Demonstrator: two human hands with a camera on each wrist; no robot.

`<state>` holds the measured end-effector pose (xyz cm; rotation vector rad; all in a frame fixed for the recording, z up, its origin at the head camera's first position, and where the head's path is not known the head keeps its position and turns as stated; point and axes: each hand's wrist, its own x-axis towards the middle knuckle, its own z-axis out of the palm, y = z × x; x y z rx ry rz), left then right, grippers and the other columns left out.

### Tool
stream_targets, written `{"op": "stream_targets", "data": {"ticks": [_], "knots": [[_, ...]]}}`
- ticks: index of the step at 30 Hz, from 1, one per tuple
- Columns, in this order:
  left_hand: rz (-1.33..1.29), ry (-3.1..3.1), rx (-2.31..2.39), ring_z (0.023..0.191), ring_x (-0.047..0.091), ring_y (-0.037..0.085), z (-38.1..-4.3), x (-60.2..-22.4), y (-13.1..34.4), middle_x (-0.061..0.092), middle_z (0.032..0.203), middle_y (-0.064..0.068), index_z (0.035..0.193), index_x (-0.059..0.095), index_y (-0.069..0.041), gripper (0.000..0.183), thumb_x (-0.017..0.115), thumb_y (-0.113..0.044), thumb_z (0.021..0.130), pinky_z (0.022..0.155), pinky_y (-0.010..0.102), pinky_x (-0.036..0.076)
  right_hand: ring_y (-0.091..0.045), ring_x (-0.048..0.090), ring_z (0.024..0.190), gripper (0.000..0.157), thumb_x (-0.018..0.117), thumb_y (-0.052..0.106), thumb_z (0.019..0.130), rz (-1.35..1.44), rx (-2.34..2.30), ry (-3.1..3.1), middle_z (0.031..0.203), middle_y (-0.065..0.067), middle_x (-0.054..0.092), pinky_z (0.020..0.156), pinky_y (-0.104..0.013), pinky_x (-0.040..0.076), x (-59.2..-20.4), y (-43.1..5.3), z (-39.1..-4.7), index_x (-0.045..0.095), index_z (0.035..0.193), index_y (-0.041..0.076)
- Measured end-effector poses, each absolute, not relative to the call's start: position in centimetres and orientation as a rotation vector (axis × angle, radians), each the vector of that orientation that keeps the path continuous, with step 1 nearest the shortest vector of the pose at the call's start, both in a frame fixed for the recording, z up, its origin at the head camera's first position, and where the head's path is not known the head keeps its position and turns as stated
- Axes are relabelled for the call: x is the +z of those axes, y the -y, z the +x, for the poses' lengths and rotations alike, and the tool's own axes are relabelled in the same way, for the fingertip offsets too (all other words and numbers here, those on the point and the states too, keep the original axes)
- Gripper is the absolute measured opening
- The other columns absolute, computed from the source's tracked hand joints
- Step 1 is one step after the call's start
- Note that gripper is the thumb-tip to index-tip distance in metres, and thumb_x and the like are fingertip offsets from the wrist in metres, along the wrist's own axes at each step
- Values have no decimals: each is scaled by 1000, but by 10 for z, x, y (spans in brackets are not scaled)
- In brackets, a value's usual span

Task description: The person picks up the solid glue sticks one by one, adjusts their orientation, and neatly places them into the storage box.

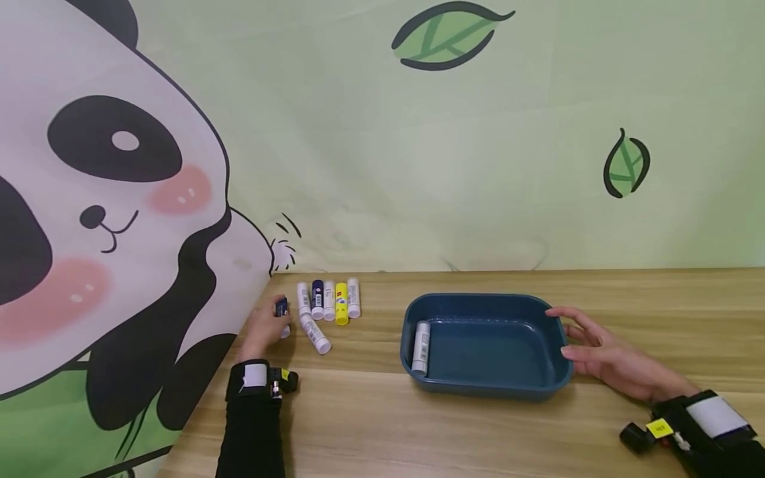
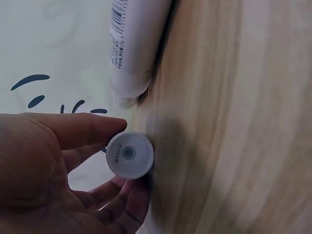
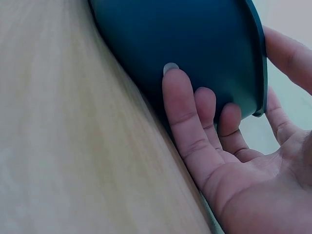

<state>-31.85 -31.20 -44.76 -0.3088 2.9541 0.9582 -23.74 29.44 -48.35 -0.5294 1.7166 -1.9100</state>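
Note:
My left hand (image 1: 265, 330) pinches a glue stick (image 1: 283, 316) with a dark blue label at the table's left side. Its round white end (image 2: 129, 155) faces the camera in the left wrist view, between thumb and fingers. Just right of that hand lie several more glue sticks in a row, among them a yellow one (image 1: 341, 303). A white glue stick (image 1: 315, 334) lies slanted below the row. My right hand (image 1: 609, 355) touches the right wall and rim of a dark blue bin (image 1: 487, 388), fingers loosely bent. Inside the bin, one white glue stick (image 1: 421, 347) lies along the left wall.
The wooden table (image 1: 364, 431) runs up to a pale green backdrop (image 1: 335, 133) printed with leaves. A large printed panda (image 1: 125, 219) covers the left part of that backdrop, close beside my left hand.

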Motion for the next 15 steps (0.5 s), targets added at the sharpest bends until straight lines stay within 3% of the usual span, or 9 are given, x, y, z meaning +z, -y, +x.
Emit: {"op": "stream_targets", "data": {"ticks": [15], "knots": [[-381, -2888, 982, 126, 39, 47, -319, -445, 305, 35, 149, 38, 159, 33, -1, 64, 57, -7, 100, 109, 60, 38, -13, 49, 131, 56, 45, 7, 109, -540, -1926, -1706, 159, -17, 4, 101, -44, 52, -486, -295, -238, 29, 158, 30]]}}
